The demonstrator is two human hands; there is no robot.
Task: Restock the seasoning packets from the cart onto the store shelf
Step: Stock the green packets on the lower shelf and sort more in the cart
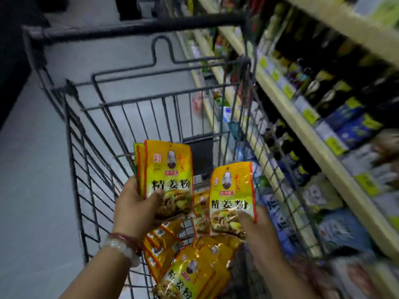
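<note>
Packets look light, thin, floppy and glossy, so likely slippery; I'd pinch low across the flat face. My left hand [138, 207] grips a fanned stack of packets [167, 175] upright over the cart [90, 147], thumb on front. My right hand [257, 229] pinches a single packet [232, 197] by its lower edge. More loose packets [190, 268] lie in the cart; store shelf [302, 130] just right.

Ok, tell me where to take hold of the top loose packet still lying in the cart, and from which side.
Probably pinch the top edge of the loose packet from above. It lies face up on the pile in the cart, tilted, with that edge free. The right hand is nearer, but it already holds a packet.
</note>
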